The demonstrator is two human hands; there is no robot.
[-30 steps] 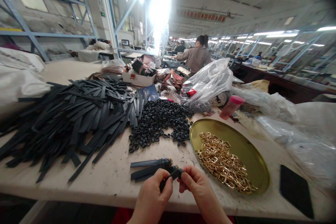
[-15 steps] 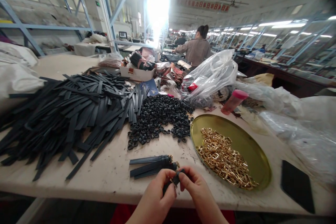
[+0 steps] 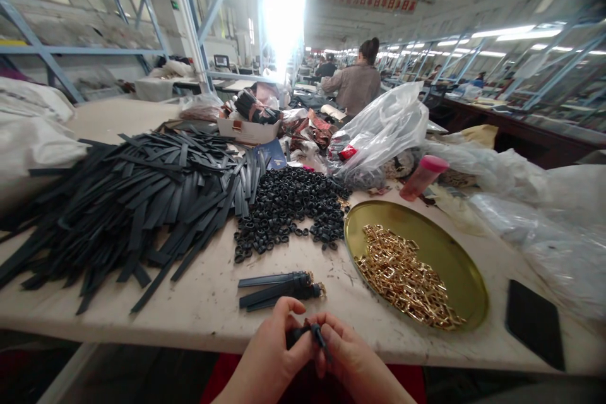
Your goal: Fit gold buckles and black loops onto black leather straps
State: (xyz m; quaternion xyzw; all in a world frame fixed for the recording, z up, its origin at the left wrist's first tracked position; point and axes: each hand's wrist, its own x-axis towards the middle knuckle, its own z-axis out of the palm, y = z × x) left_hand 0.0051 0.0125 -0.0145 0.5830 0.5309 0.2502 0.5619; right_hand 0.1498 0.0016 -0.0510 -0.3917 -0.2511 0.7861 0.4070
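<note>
My left hand (image 3: 271, 356) and my right hand (image 3: 353, 360) meet at the near table edge, both pinched on a short black strap (image 3: 310, 333) between them. Just beyond them two finished black straps with gold buckles (image 3: 279, 289) lie on the table. To the right stands a round gold tray (image 3: 466, 281) holding a heap of gold buckles (image 3: 402, 274). Behind the straps spreads a pile of small black loops (image 3: 293, 205). A large heap of long black straps (image 3: 127, 202) covers the left of the table.
A black phone (image 3: 534, 323) lies at the right near edge. Clear plastic bags (image 3: 383, 132), a pink-capped bottle (image 3: 421, 178) and a white box (image 3: 249, 129) crowd the back. A person (image 3: 355, 82) stands further back, facing away. Metal shelving stands left.
My hands have drawn back toward me and lower with the strap; the gold buckle seen in my fingers half a second ago is now hidden. The view has shifted a little.
</note>
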